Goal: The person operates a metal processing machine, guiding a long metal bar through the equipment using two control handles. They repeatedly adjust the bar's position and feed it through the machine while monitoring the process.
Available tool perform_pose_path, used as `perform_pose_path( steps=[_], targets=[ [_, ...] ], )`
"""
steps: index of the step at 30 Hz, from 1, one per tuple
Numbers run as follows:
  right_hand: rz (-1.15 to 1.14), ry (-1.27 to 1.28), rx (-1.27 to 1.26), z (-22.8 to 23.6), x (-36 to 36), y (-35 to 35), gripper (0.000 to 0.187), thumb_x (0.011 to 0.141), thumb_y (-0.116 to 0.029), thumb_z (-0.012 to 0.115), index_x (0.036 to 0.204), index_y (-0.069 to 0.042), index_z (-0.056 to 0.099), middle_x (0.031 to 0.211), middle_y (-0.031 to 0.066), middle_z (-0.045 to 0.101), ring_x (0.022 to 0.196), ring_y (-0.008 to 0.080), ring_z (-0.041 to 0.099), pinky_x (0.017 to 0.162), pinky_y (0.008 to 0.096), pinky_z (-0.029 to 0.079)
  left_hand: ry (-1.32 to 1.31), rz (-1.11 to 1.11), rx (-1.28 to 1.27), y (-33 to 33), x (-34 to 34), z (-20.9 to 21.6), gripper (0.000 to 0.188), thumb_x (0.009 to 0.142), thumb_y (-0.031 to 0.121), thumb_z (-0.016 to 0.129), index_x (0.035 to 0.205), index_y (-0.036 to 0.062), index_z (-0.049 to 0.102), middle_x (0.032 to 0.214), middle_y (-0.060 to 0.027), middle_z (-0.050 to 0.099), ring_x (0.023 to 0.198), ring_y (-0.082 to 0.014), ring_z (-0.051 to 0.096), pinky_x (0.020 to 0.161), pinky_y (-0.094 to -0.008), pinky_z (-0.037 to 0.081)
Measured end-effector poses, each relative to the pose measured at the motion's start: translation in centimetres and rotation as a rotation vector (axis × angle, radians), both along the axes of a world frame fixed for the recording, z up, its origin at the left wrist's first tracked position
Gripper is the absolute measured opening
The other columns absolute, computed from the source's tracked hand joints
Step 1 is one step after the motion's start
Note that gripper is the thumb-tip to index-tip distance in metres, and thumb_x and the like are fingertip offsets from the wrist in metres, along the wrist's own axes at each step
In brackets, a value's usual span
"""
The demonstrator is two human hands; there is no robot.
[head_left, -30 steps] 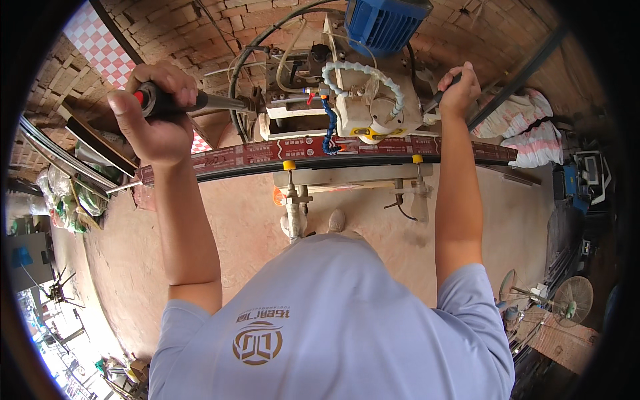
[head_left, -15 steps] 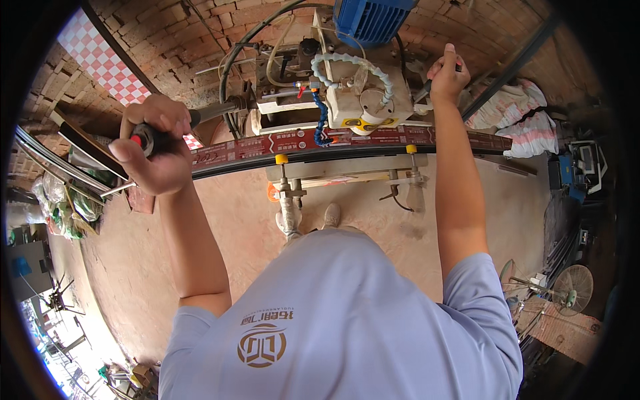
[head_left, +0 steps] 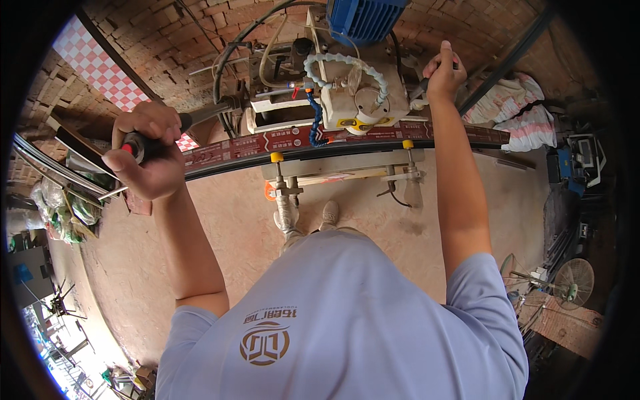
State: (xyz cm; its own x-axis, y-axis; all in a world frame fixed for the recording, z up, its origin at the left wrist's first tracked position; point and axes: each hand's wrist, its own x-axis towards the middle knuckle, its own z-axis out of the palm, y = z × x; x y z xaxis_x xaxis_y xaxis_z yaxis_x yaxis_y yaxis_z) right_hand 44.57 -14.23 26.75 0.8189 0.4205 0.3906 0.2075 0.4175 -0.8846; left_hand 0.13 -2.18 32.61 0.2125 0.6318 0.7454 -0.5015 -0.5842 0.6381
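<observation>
My left hand (head_left: pixel 148 148) is wrapped round a black lever handle (head_left: pixel 133 145) with a red end, left of a bench machine. My right hand (head_left: pixel 445 75) is closed round another lever handle (head_left: pixel 455 66) at the machine's right, its thumb pointing up; the fingers hide most of that grip. Between them sits the pale machine head (head_left: pixel 340 100), topped by a blue motor (head_left: pixel 365 20). A long profile bar (head_left: pixel 247 145) with red printed film lies across the machine's front. The blue segmented coolant hose (head_left: pixel 315 117) bends down to the bar.
Two yellow-capped clamps (head_left: pixel 277 158) stand along the bar's near side. A brick wall (head_left: pixel 180 40) rises behind. White sacks (head_left: pixel 527 123) lie at the right, above a fan (head_left: pixel 573 283). Long profiles (head_left: pixel 60 163) and plastic bags (head_left: pixel 63 207) are at the left.
My left hand has shifted slightly left and down, still round its lever handle. My right hand keeps its grip. The whole view has drifted a little.
</observation>
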Motion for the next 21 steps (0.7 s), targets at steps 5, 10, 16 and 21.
perform_pose_path(
  steps=[5,10,16,21],
  targets=[
    [0.016,0.027,0.023,0.2,-1.1,0.0,0.041,0.093,-0.033,0.068,0.069,-0.005,0.05,0.052,0.0028,0.045,0.041,0.0135,0.042,0.04,0.0304,0.034,-0.003,-0.017,0.004,-0.1,-0.1,0.0,0.066,0.094,0.069,0.041,0.078,0.0058,0.047,0.062,-0.0059,0.045,0.057,-0.0161,0.042,0.056,-0.0308,0.037],
    [0.005,0.006,0.009,0.1,-2.1,0.4,0.038,0.093,-0.032,0.068,0.071,-0.006,0.05,0.054,0.0025,0.047,0.042,0.0125,0.043,0.041,0.0298,0.034,-0.021,-0.045,-0.019,-0.1,0.0,0.1,0.068,0.093,0.072,0.041,0.078,0.0055,0.047,0.063,-0.0056,0.045,0.056,-0.015,0.041,0.056,-0.03,0.037],
    [0.025,0.003,0.037,0.0,-2.2,1.4,0.037,0.093,-0.032,0.067,0.072,-0.006,0.051,0.054,0.0021,0.047,0.04,0.0114,0.042,0.039,0.0301,0.033,-0.053,-0.088,0.01,0.0,0.1,0.0,0.071,0.091,0.075,0.04,0.079,0.0051,0.048,0.062,-0.0052,0.045,0.056,-0.0149,0.041,0.056,-0.0297,0.036],
    [-0.066,-0.028,0.005,-0.1,-1.7,2.0,0.043,0.094,-0.031,0.065,0.064,-0.007,0.045,0.051,0.0056,0.046,0.041,0.0163,0.041,0.042,0.0329,0.035,-0.061,-0.095,0.033,0.2,0.1,-0.2,0.073,0.091,0.076,0.039,0.079,0.0049,0.049,0.062,-0.0051,0.045,0.056,-0.0151,0.041,0.056,-0.0298,0.036]
  ],
)
